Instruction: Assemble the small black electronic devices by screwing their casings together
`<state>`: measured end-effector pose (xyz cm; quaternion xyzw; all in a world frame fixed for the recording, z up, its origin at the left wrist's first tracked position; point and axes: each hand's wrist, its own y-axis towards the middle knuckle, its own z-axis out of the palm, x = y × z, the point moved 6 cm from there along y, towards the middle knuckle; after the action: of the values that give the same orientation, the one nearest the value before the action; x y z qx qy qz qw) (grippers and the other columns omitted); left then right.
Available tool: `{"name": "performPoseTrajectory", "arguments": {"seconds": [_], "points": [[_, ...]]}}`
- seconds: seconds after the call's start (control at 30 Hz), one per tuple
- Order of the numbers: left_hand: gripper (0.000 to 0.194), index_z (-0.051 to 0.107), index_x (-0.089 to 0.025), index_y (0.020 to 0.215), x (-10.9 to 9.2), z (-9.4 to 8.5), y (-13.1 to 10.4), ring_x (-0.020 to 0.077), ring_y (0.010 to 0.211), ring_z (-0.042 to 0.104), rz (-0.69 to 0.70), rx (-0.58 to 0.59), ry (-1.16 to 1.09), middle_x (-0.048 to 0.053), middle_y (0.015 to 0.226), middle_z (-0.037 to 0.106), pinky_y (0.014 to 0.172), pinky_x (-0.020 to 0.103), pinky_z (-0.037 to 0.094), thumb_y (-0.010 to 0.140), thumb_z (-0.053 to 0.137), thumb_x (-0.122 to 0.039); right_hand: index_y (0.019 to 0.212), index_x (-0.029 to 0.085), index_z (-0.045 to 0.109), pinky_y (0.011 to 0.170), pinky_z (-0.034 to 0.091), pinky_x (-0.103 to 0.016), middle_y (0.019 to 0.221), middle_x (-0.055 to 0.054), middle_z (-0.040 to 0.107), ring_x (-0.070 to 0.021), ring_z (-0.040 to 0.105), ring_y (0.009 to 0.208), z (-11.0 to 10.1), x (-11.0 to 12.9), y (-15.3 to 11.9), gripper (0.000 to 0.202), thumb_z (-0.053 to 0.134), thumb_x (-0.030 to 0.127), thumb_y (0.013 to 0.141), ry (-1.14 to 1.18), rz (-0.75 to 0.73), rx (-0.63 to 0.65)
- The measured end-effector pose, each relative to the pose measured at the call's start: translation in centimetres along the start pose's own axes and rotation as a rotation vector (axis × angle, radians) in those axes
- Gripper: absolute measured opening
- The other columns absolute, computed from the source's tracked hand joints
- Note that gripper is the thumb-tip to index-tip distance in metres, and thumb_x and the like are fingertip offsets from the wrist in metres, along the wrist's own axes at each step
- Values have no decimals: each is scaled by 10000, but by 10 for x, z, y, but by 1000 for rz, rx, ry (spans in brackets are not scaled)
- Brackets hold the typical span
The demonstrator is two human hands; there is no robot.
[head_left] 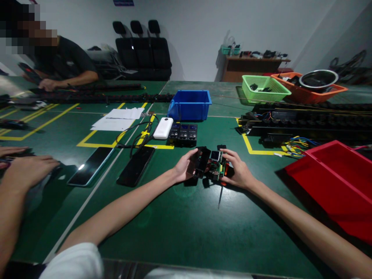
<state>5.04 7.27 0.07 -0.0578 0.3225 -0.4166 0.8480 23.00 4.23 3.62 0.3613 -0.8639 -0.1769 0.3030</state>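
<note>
My left hand (186, 166) is closed on a black plastic housing (202, 162), tilted with its hollow side toward the right. Close beside it, my right hand (238, 169) grips a green circuit board (217, 169) by its right edge, with a small square screen (215, 155) at its top. Under and behind the right fingers lies a screwdriver (221, 197), its thin shaft pointing toward me and its orange handle partly hidden. Small dark parts lie on the table below the hands. Beyond them stand several black modules (183, 134) in a row.
A blue bin (192, 105), white power bank (163, 128) and two phones (136, 166) (91, 166) lie beyond and left. A red bin (334, 186) stands right, near black rails with wires (299, 145). Another person's hands (29, 170) are at the left edge; a co-worker (64, 66) sits opposite.
</note>
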Motion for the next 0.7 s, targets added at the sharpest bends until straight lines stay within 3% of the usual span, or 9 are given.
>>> {"name": "performPoseTrajectory", "arguments": {"seconds": [0.2,0.47,0.7], "points": [[287,638,-156,980,1,-2,1,240,768,720,-18,10,-7,143,939,729,626,318,555,891,535,-409,1377,236,325,904,556,-544,1429,-185,411,-348,484,1294,0,0,0,773,743,364,739,-11,2,-14],[392,651,-100,1057,1,-4,3,217,800,713,5,0,2,162,954,727,781,350,563,901,511,-431,1364,253,324,871,576,-521,1442,-177,406,-340,487,1297,0,-2,0,773,752,353,729,25,34,-25],[484,622,-80,1185,0,0,2,211,776,709,-2,7,0,181,976,720,750,335,566,913,470,-451,1338,263,345,885,568,-524,1417,-167,430,-336,502,1283,-1,0,1,753,763,349,717,34,30,-49]]}}
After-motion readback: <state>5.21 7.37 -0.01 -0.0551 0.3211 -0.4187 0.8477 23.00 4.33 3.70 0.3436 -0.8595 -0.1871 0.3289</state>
